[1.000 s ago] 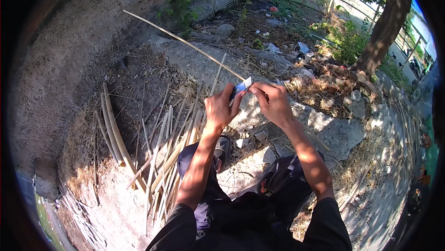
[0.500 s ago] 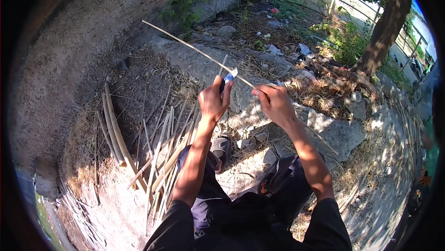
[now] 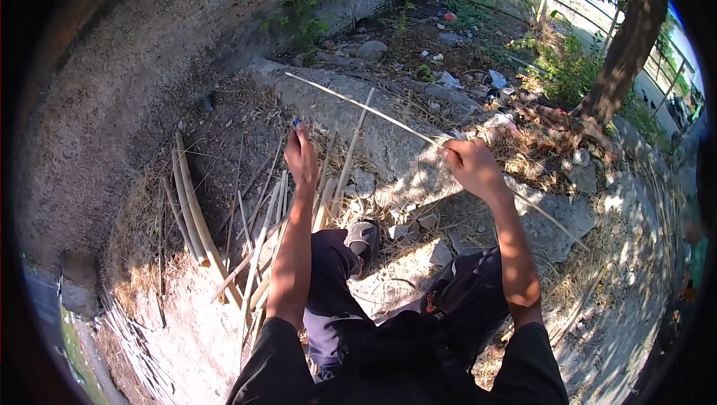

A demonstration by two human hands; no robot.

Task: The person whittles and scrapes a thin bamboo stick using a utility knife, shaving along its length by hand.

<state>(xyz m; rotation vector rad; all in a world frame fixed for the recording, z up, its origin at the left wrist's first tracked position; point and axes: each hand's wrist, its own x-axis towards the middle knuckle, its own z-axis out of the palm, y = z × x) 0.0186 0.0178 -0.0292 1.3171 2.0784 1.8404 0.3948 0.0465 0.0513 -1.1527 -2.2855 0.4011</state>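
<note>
A long thin pale strip (image 3: 358, 103) slants down from upper left to lower right in front of me. My right hand (image 3: 474, 168) pinches it near its middle, and its lower part comes out past the wrist. Farther left, my left hand (image 3: 301, 157) is closed on a small blue object (image 3: 296, 122), mostly hidden by the fingers. That hand is apart from the strip. Below and left of it, several split pale strips (image 3: 258, 255) lie in a loose heap.
Thick curved poles (image 3: 196, 214) lie at the left beside a rough wall (image 3: 134, 99). Ahead is a large flat stone (image 3: 388, 143). A tree trunk (image 3: 624, 54), litter and dry grass are at the upper right. My shoe (image 3: 363, 244) is below.
My left hand has moved left with the blue object, off the strip. My right hand has shifted right, carrying the strip, which now shows on both sides of it.
</note>
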